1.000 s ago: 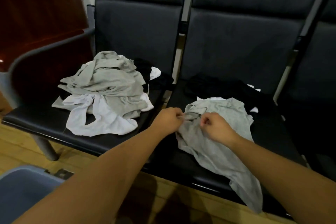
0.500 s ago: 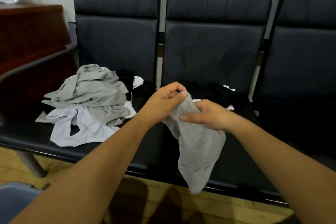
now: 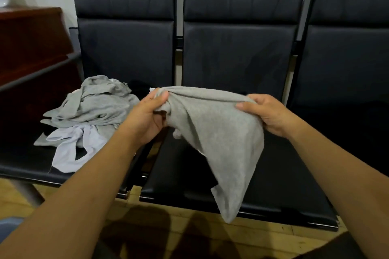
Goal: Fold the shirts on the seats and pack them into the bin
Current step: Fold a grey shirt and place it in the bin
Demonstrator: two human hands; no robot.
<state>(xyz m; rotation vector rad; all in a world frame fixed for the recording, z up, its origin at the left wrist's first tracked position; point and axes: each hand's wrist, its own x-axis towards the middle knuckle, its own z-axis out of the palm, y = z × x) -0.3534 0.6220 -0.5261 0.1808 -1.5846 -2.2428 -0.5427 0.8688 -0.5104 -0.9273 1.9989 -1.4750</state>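
Note:
A grey shirt hangs in the air above the middle seat, stretched between both hands. My left hand grips its bunched left end. My right hand pinches its right end, thumb on top. The rest of the shirt droops down to a point past the seat's front edge. On the left seat lies a heap of grey shirts with a white shirt below them and a bit of black cloth behind. A corner of the blue-grey bin shows at the bottom left.
Three black padded seats stand in a row; the right seat looks dark and bare. A dark wooden cabinet stands to the left, behind a metal armrest. Wooden floor runs below the seats.
The grey shirt was lifted off the middle seat. My hands have moved apart, spreading its top edge between them. The view has tilted up and the bin has nearly left the frame.

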